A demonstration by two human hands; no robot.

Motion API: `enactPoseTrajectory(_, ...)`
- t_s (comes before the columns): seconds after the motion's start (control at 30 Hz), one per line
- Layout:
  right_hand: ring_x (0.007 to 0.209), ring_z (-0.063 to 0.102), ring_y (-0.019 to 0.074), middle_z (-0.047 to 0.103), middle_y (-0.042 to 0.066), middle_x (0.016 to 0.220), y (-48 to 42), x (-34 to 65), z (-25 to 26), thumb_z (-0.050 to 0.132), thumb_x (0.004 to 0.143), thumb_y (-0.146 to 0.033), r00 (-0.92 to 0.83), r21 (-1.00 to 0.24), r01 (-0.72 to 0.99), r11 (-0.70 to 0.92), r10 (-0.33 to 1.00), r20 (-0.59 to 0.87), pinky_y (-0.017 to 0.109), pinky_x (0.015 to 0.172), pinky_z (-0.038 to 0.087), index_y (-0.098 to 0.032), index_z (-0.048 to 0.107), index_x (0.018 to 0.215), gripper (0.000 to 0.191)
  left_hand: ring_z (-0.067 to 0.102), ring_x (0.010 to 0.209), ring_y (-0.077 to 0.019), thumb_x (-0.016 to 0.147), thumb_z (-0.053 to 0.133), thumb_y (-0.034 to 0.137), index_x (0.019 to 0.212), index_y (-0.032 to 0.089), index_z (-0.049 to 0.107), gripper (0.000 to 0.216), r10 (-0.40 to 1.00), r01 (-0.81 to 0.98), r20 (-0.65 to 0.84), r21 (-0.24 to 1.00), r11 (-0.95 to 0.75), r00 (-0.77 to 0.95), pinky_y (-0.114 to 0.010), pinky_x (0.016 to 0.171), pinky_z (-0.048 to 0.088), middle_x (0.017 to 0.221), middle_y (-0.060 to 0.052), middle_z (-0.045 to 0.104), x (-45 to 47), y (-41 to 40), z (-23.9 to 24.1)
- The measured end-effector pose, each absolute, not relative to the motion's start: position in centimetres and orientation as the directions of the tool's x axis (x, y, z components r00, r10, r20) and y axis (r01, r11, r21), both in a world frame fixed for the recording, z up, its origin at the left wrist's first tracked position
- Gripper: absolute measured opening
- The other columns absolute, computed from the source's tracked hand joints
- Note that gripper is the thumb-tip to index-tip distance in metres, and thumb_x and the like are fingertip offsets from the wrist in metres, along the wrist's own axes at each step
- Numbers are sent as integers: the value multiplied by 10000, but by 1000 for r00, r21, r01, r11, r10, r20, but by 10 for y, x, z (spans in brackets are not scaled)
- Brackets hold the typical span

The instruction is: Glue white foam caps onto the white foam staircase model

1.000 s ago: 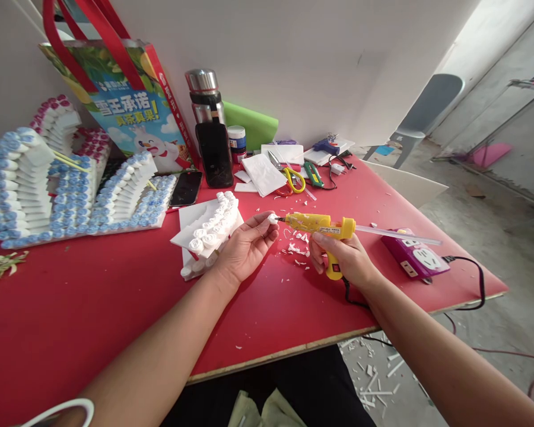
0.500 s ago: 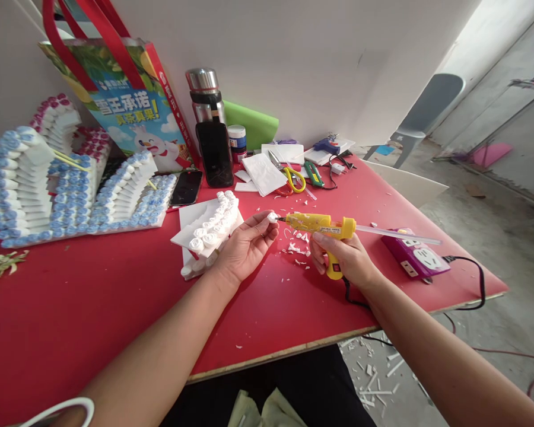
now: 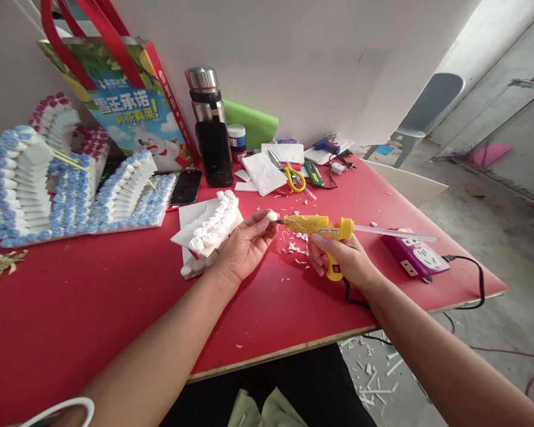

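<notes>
Between the thumb and fingers of my left hand (image 3: 251, 237) is a small white rose-like flower (image 3: 272, 216). My right hand (image 3: 343, 255) grips a yellow hot glue gun (image 3: 314, 225) by its handle, a clear glue stick (image 3: 396, 233) jutting from the back. The gun's dark nozzle is at the flower's right side, touching or nearly so. Just left of my left hand, a white board piece (image 3: 191, 216) bears rows of white flowers (image 3: 216, 225); my wrist hides part of it.
White scraps (image 3: 298, 244) litter the red table (image 3: 129, 320). A purple power strip (image 3: 416, 255) with a cord sits at right. Scissors (image 3: 295, 179), a green cutter (image 3: 313, 174) and paper (image 3: 264, 173) lie behind. Blue-flowered pieces (image 3: 75, 196), a bag (image 3: 133, 112) and a steel flask (image 3: 202, 89) stand back left.
The glue gun has shifted slightly left and down. The white flower is turned a little in my left fingers; both hands keep their hold.
</notes>
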State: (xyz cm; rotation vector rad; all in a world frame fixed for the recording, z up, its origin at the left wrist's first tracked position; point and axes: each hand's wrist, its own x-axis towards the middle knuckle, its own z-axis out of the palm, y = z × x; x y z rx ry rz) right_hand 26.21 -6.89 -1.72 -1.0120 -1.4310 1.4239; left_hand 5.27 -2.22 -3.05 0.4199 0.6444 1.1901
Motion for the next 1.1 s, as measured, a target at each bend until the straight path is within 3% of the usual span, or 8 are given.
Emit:
enactPoseTrajectory(0.17,531,570,151,637,33,740,-70,263,-14,590,939,-465,-307,-983,-185,11,949,69,318,552,464,-181,671,790,331,695,811,-118,768,750,52,920,120,745,167,931,-697,-212,619,362,296,-230,814,572,863,-53,729,52,-24,-31)
enactPoseTrajectory(0.3,593,596,158,667,47,815,-66,267,-15,605,930,-483,-148,-982,-180,64,985,91,314,592,478,-191,682,865,309,698,817,-119,764,777,91,954,124,753,194,919,-674,-200,630,385,338,-230,817,573,899,-57,742,51,-27,-30)
enactPoseTrajectory(0.43,626,561,147,630,31,739,-54,278,-18,642,892,-542,96,-991,112,68,992,78,275,573,440,-181,673,825,369,702,815,-123,747,787,93,946,130,755,204,913,-657,-228,637,403,340,-239,816,574,893,-55,747,49,-30,-27)
enactPoseTrajectory(0.57,576,456,124,527,-10,616,-42,294,-26,665,844,-587,178,-922,386,20,979,95,256,509,351,-182,615,714,428,696,803,-123,749,784,103,944,129,758,198,909,-649,-223,641,409,352,-243,812,568,879,-53,743,49,-33,-23)
enactPoseTrajectory(0.73,502,346,112,397,-39,504,-38,302,-36,609,851,-646,227,-827,561,-44,969,102,270,464,263,-211,470,605,519,679,816,-129,754,778,120,950,130,766,197,917,-620,-189,687,379,352,-264,826,558,890,-58,736,49,-34,-23)
enactPoseTrajectory(0.93,508,378,135,417,-17,499,-36,300,-36,511,866,-731,234,-708,698,-106,969,85,295,493,274,-228,354,573,603,654,829,-127,740,802,153,954,141,764,217,934,-573,-125,759,308,335,-274,846,532,890,-47,719,50,-37,-22)
enactPoseTrajectory(1.1,530,427,154,475,2,544,-41,302,-30,469,894,-718,198,-585,803,-110,976,88,305,523,279,-233,357,590,583,633,929,-155,759,807,190,982,180,747,232,972,-343,83,939,-3,218,-268,896,494,993,-56,707,53,-47,-12)
